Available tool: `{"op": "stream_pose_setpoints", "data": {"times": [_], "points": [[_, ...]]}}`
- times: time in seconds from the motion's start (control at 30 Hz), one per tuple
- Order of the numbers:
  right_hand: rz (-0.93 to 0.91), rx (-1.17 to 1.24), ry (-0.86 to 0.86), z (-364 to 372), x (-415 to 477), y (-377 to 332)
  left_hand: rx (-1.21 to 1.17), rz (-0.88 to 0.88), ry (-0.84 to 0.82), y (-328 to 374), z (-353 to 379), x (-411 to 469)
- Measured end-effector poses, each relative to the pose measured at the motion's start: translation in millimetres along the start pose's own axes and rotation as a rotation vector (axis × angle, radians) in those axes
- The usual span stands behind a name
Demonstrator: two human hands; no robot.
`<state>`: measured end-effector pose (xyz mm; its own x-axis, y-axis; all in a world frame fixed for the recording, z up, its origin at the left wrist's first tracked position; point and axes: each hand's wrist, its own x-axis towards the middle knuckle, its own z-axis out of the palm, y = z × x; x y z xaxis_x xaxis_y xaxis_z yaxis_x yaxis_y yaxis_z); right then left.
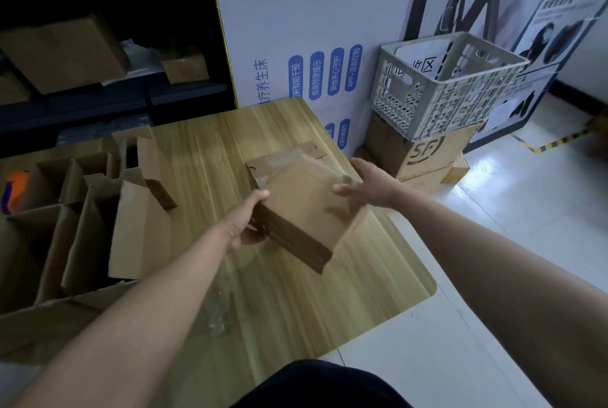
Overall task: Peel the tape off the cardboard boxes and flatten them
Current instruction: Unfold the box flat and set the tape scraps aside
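A person's left hand is clamping the box above the table, freeing the open-fingered right hand to work its top, probably seeking tape.

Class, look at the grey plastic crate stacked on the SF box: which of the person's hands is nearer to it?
The right. The right hand rests on the small cardboard box at its crate-side edge, just below-left of the grey crate. The left hand grips the box's opposite side, farther away.
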<state>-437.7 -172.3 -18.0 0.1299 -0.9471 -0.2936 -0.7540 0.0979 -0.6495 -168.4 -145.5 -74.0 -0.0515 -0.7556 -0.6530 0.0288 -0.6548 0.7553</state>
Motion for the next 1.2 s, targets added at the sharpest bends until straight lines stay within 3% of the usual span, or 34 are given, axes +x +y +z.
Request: {"op": "stream_pose_setpoints", "data": {"times": [0.2,0.33,0.43,0.5,0.57,0.67,0.73,0.8,0.93,1.1,1.2], "points": [[0.061,0.187,0.046,1,3,-12,-0.187,-0.240,0.035,-6,-9,4],[0.139,0.308,0.075,-3,14,-34,-0.151,-0.229,0.073,-3,0,1],[0.250,0.267,0.096,4,22,-47,0.124,-0.012,0.269,5,11,-6],[0.330,0.239,0.082,9,26,-51,0.263,0.329,0.412,10,17,-13],[0.365,0.283,0.049,14,30,-51,0.368,0.609,0.276,16,21,-27],[0.381,0.335,0.062,24,36,-45,0.725,0.569,-0.068,13,27,-34],[0.343,0.225,0.127,29,35,-43,0.800,0.536,-0.070,7,26,-28],[0.180,-0.037,0.119,32,36,-40,0.728,0.543,-0.019,7,24,-22],[-0.226,-0.530,-0.144,39,29,-39,0.694,0.613,0.060,14,23,-14],[-0.251,-0.669,-0.167,47,27,-39,0.981,0.764,0.314,13,27,-11],[-0.258,-0.695,-0.168,47,28,-46,1.063,0.789,0.340,16,35,-11]]}}
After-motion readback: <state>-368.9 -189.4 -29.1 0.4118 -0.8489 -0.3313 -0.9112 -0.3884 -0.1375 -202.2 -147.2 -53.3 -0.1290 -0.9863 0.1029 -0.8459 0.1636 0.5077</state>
